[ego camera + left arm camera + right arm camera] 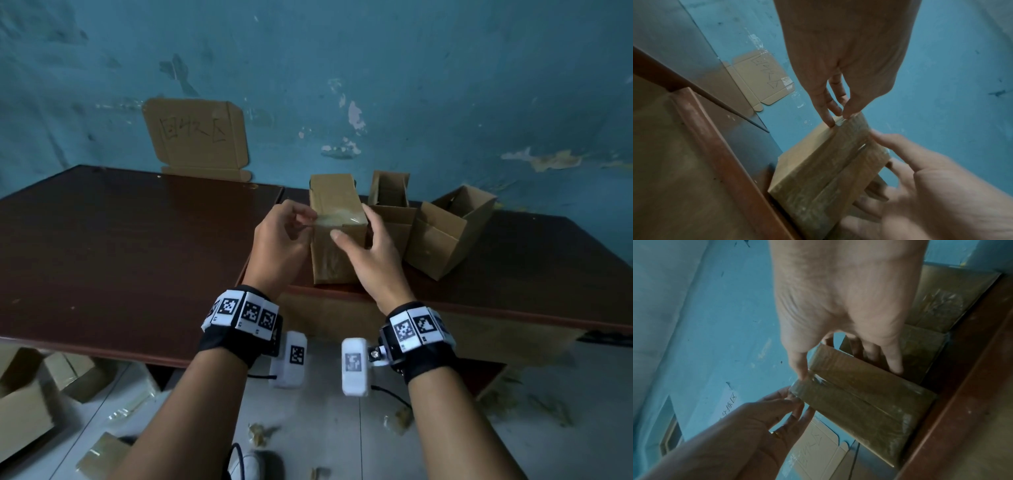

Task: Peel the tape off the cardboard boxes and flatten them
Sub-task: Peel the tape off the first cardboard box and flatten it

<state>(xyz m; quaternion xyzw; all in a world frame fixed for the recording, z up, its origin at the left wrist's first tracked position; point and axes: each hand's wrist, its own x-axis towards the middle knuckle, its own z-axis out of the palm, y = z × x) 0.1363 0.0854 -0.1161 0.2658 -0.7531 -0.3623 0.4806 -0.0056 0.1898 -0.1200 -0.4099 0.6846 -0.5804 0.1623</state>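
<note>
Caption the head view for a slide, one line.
Left hand pinches a clear tape end on an upright taped box while the right hand steadies it.

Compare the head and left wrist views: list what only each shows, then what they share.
Head only: two open boxes beside the taped box, the marker wristbands, tape scraps and more boxes on the floor. Left wrist only: the palm sides of the left hand and right hand, thumb and fingertip meeting on the tape. Both: the left hand's grip on the tape, the right hand holding the taped box, the lettered cardboard sign.
</note>
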